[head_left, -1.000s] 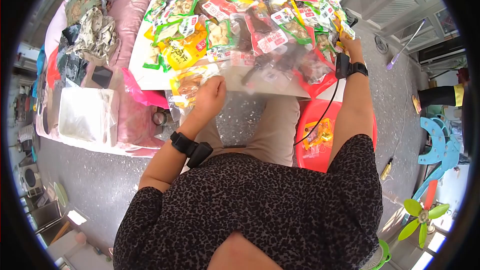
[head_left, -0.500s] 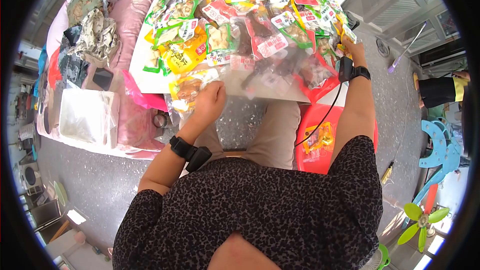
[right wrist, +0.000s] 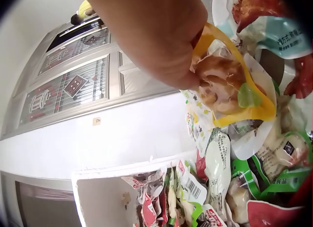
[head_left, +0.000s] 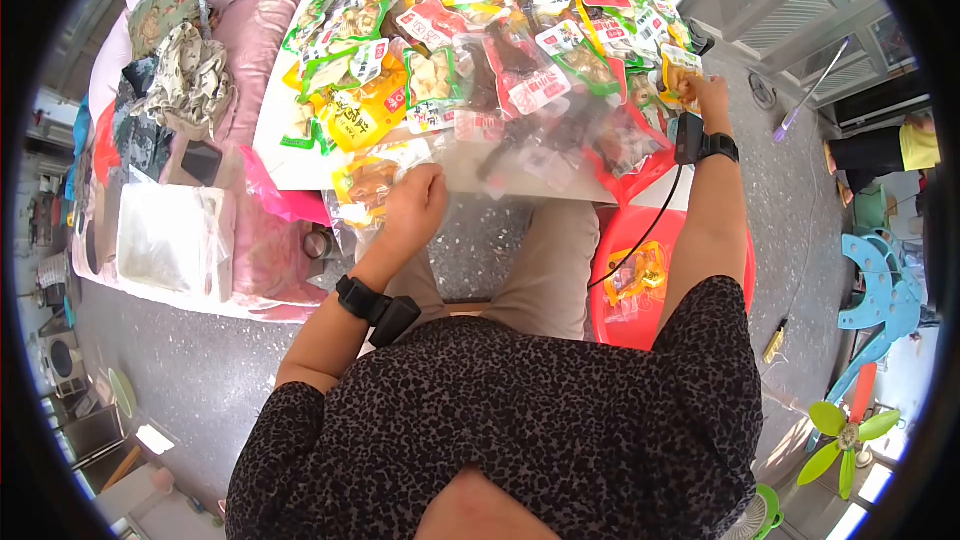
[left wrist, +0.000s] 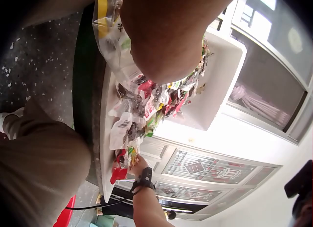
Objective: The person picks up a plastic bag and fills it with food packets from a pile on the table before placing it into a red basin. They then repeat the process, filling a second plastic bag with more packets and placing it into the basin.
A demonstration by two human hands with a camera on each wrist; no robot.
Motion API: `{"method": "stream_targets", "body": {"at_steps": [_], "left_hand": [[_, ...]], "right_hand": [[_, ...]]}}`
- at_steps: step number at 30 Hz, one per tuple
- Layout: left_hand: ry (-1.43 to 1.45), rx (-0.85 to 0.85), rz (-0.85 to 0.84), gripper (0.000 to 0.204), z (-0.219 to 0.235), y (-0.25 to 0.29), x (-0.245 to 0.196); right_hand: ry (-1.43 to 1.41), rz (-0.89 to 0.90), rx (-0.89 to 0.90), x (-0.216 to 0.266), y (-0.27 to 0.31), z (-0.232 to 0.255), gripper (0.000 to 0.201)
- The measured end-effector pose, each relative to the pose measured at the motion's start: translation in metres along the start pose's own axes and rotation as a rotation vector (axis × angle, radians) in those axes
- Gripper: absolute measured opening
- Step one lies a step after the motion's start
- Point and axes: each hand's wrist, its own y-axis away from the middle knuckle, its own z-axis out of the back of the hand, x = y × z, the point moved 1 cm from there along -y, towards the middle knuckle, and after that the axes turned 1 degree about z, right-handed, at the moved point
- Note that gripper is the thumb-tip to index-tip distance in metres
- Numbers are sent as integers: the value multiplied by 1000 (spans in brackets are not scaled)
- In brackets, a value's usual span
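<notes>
At the table's near left edge, my left hand (head_left: 415,207) is curled at the side of a clear packet with a yellow border (head_left: 366,183) and brown food inside. That packet's clear edge (left wrist: 111,48) reaches out past the hand in the left wrist view. Over the right end of the pile, my right hand (head_left: 711,103) pinches a yellow-bordered packet (head_left: 681,68) by its edge. Brownish pieces show through the packet's window (right wrist: 222,75) in the right wrist view, with the thumb against it. Many sealed food packets (head_left: 435,75) are heaped around both hands.
A red basin (head_left: 625,325) with yellow packets stands below the table's right side. A white foam box (right wrist: 105,197) holding packets is behind the heap. On the left are a pink cloth-covered seat (head_left: 262,80) and a white box (head_left: 165,240). A black cable (head_left: 655,222) hangs from the right wrist.
My right hand has shifted slightly, and more of its yellow-bordered packet shows left of the fingers. The left hand and its packet have barely moved. A person at the far right has moved.
</notes>
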Motion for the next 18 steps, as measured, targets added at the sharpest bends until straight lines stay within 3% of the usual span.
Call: {"method": "stream_targets", "body": {"at_steps": [2,5,10,15,18], "left_hand": [[-1,-4,3,10,1,0,0],[0,0,25,10,3,0,-1],[19,-2,78,10,7,4,-6],[16,-10,122,11,7,6,-10],[3,-57,102,9,7,10,-7]], "right_hand": [[-111,-102,226,22,10,21,48],[-823,-282,414,13,-1,13,30],[-1185,-280,459,26,15,41,8],[-1416,-209,588,94,125,80,3],[-1474,-105,751,128,200,76,16]]}}
